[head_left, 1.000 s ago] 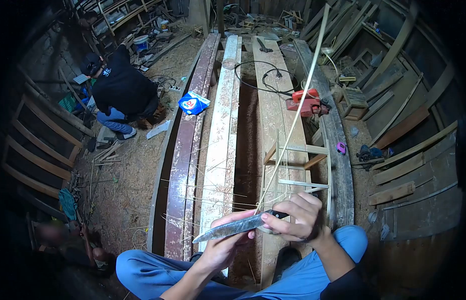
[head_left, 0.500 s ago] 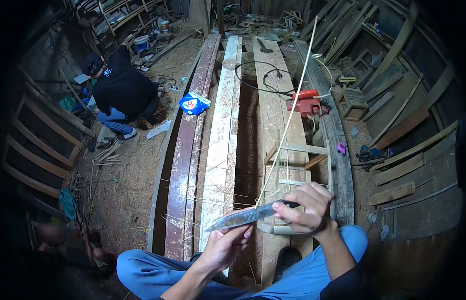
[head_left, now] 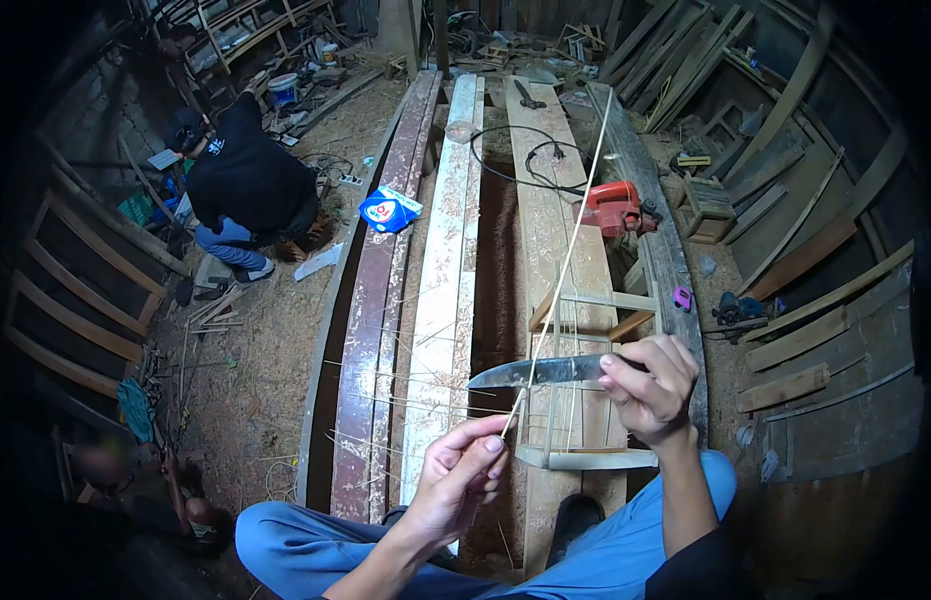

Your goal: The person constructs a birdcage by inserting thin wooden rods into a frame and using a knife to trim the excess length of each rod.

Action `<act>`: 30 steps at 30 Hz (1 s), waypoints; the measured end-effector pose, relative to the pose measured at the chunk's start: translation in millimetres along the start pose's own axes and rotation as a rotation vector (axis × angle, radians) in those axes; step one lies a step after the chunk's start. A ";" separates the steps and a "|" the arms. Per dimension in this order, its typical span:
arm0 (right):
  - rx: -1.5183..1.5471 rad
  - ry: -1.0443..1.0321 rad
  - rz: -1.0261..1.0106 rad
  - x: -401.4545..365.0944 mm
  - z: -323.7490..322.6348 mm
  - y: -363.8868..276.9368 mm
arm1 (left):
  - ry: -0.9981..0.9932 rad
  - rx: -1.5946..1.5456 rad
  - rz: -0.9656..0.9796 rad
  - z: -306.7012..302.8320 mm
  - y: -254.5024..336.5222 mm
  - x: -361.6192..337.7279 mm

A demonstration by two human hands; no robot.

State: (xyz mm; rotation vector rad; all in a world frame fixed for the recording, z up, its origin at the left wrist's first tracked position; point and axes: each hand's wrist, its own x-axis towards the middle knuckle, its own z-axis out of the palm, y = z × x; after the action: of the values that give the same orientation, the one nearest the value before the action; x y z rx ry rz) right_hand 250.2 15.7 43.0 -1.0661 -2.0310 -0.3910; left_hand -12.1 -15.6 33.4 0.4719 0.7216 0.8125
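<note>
My right hand [head_left: 657, 388] grips the dark handle of a knife [head_left: 545, 372], its broad blade pointing left. The blade lies across a long, thin pale strip [head_left: 577, 232], which looks like split bamboo or cane. Pinched between thumb and fingers of my left hand [head_left: 461, 478] is the lower end of that strip, just below the blade. From there the strip slants up and away to the right. Behind the knife stands a small wooden frame [head_left: 597, 458] on the planks, partly hidden by blade and hand.
Long planks [head_left: 440, 290] run away from me, scattered with shavings and thin sticks. On them lie a blue packet [head_left: 388, 210], a red power tool [head_left: 617, 208] with a black cable, and a pink tape measure [head_left: 682, 298]. A person [head_left: 247, 175] crouches at the left.
My right hand has moved the knife up and to the right, away from my left fingers along the strip. The strip's curled side piece near the top no longer shows.
</note>
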 end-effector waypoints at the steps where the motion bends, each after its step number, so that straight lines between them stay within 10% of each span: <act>1: -0.002 -0.016 0.009 -0.7 1.6 -3.0 | -0.009 -0.019 -0.009 -3.1 -1.8 1.1; 21: 0.058 -0.073 -0.050 -1.6 19.5 -35.7 | 0.150 0.346 0.407 -15.8 -10.3 14.9; 30: 0.146 -0.122 -0.084 -6.4 29.1 -48.9 | 0.047 0.364 0.256 -11.2 -25.6 5.2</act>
State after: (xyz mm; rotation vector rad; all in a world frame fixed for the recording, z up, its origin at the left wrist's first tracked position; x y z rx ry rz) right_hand 198.7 -0.2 23.7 -0.9372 -2.1818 -0.2205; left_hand -5.4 -25.9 7.7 0.8887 0.8682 0.9370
